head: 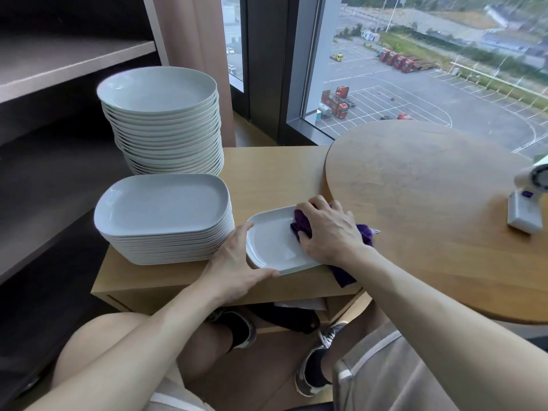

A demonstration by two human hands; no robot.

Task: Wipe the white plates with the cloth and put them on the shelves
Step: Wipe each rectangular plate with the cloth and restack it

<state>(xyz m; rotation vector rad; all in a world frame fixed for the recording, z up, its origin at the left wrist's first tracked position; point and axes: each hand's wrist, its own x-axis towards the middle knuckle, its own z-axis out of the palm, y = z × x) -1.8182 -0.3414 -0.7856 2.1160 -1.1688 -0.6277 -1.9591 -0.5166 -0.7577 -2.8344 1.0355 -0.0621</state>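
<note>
The shelves [59, 60] on the far left hold no plates that can be seen, so by my reckoning the job is at an early point. Beside them stand a tall pile of round plates [163, 120] and, nearer, a lower pile of oblong plates [163, 215], both on the low tabletop [267, 173]. The round pile leans slightly and looks top-heavy. A knock from an elbow on the way to the shelves could probably topple it.

The left hand [234, 262] is spread, with fingers along the left rim and thumb along the near rim of the single plate [269, 241]. It braces the plate without gripping it. This plate lies flat just right of the oblong pile and close to the near edge of the low tabletop. If the brace slackens during a hard stroke, the glazed plate may skid off towards the person's knees.

The right hand [329, 229] has its fingers curled over the bunched purple cloth [302, 221] and presses it onto the plate's right end. A tail of cloth hangs over the edge and could snag and drag the plate.

On the round tabletop [430, 203], a white device [527, 203] stands well apart and poses no likely hazard.
</note>
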